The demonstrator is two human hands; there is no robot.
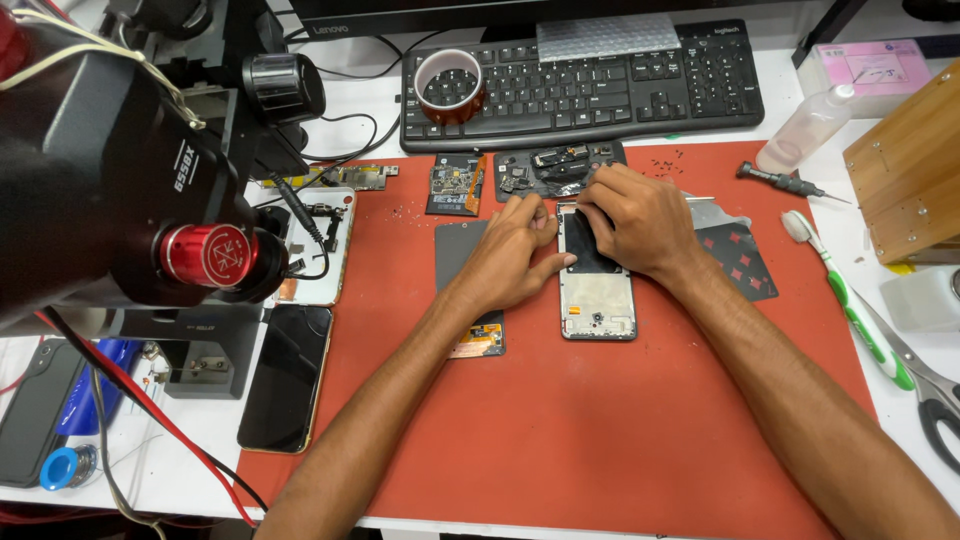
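1. Covering most of the bench, the red work mat [600, 420] lies under both forearms; the black keyboard [600, 85] sits beyond the fingertips, w/ a roll of amber tape [447, 85] on its left end.
2. Big black microscope rig [110, 170] fills the view left of the left hand, cut off at the frame edge.
3. Opened phone frame [597, 295] lies flat on the mat directly under both hands, upper half covered by fingers, lower half bare and pale.
4. Left hand [510, 255] rests on the frame's left edge, fingers narrow and curled, thumb laid along the side — steadying it, I judge.
5. Right hand [635, 225] presses on the dark upper part, fingers bunched tight; can't tell if they pinch a small part or tool.
6. Step, as I read it: seating or lifting something in the frame's top section. Next move calls for fine fingertip control, w/ the frame kept still.
7. Screwdriver [790, 183] and toothbrush [850, 300] lie right of the right hand, well apart.
8. Hidden: the fingertip contact point itself; tiny screws [668, 167] past the knuckles are hard to make out.
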